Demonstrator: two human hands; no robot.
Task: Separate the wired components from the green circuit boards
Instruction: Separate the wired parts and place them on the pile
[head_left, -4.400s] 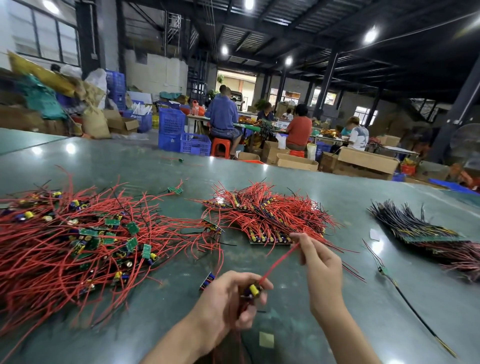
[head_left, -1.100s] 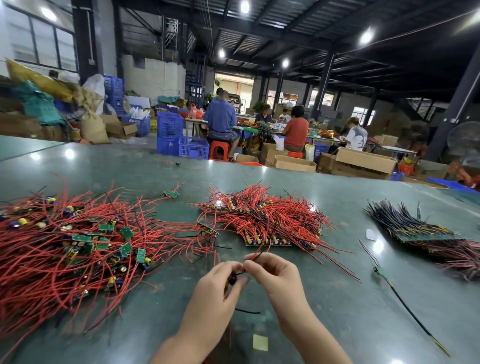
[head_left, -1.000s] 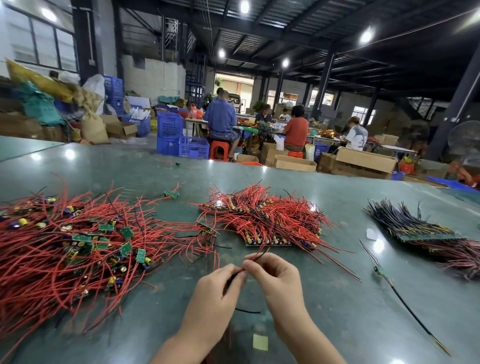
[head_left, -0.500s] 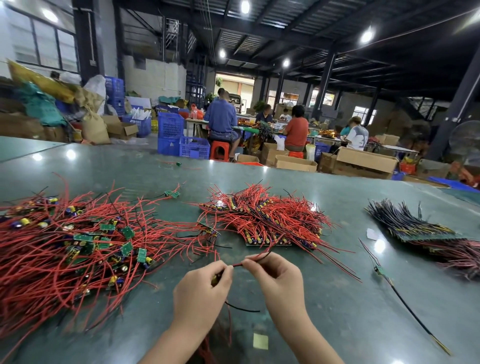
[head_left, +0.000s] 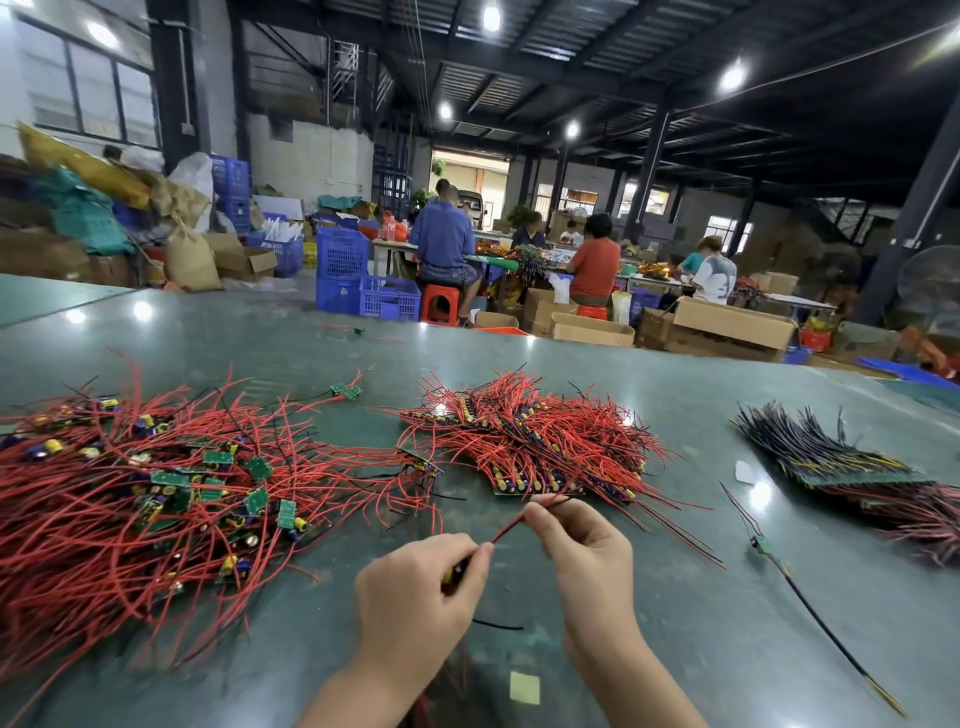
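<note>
Closest in, a small yellow square of paper (head_left: 524, 688) lies flat on the green table (head_left: 675, 649) between the two forearms. Just above it, the left hand (head_left: 415, 597) is curled tight around a small wired component (head_left: 451, 573), only a sliver of yellow showing between the fingers. From that fist a red wire (head_left: 506, 530) runs taut, up and to the right, into the right hand (head_left: 582, 545), which pinches it between thumb and forefinger (the far tip pokes out past the fingertips). Both hands hover above the table.

Off to the left sprawls a big heap of red wires (head_left: 104, 519), with small green circuit boards (head_left: 257, 501) and yellow-capped parts tangled in it. Right of the hands, a lone black lead (head_left: 831, 634) with a tiny green board lies by itself.

Further back, centre, sits a second red bundle (head_left: 535, 441), its boards lined up along the near edge. Far right, a stack of dark wires (head_left: 815, 452) fans out.

Beyond the table edge, people sit at benches among blue crates (head_left: 340, 260) and cardboard boxes (head_left: 727, 327).
</note>
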